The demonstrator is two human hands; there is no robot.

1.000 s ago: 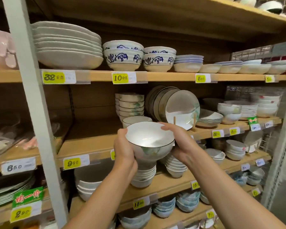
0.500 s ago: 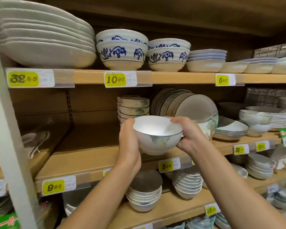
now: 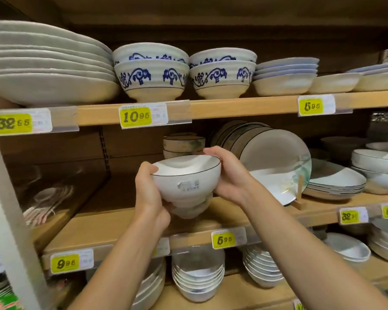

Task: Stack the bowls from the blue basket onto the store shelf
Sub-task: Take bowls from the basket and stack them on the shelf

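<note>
Both forearms are bare, with no sleeves in view. The left hand [image 3: 149, 193] and right hand [image 3: 230, 175] wear no gloves, rings or watch.

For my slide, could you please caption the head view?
Both hands, left hand and right hand, lift nested white bowls toward the middle shelf.
</note>
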